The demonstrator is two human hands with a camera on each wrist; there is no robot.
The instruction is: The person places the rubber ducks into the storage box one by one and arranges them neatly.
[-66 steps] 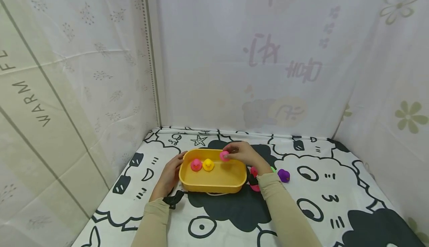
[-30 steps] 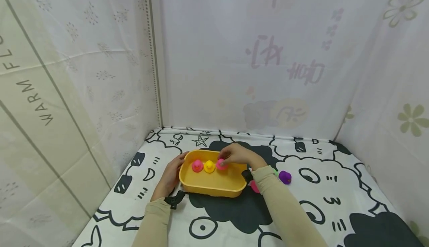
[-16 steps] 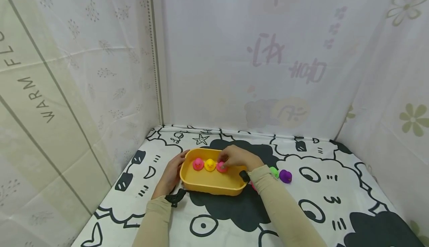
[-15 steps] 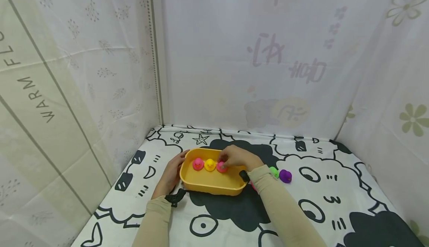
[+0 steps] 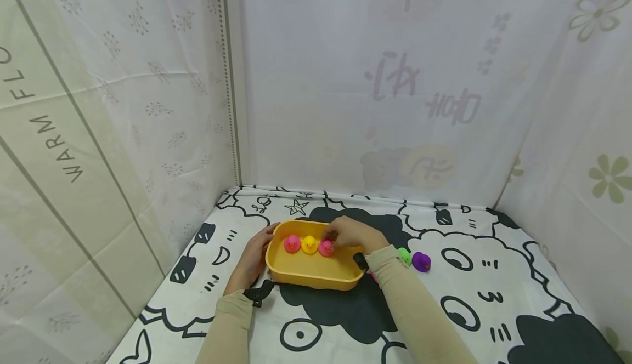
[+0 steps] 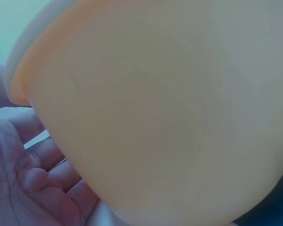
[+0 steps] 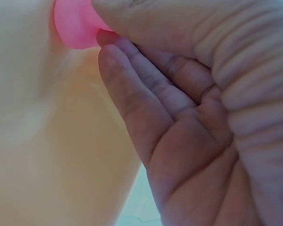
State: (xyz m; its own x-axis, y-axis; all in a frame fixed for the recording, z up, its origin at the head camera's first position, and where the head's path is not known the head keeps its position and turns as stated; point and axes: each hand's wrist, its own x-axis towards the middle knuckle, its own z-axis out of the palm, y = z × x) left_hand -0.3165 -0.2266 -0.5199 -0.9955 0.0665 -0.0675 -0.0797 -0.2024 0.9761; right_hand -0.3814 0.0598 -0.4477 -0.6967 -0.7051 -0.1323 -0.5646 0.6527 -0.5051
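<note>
In the head view a yellow plastic basin [image 5: 311, 273] stands on the table. My left hand [image 5: 255, 251] holds its left end. The left wrist view has the left fingers [image 6: 47, 153] bent round the outside of the basin wall, below the rim. My right hand [image 5: 353, 232] reaches into the basin and pinches a pink rubber duck [image 5: 326, 248] between thumb and fingers, its other fingers extended in the right wrist view. That duck sits right of a yellow rubber duck [image 5: 309, 244], in a row with another pink rubber duck [image 5: 292, 244] at the left.
Right of the basin lie a purple rubber duck [image 5: 421, 261] and a green one [image 5: 404, 255], partly behind my right forearm. Some pink beside them is mostly hidden by that arm. Patterned cloth [image 5: 474, 276] covers the table. Fabric walls enclose it at the back and sides.
My right hand has carried the pink duck left and down, from above the basin's back right to beside the yellow duck. My left hand stays at the basin's left end.
</note>
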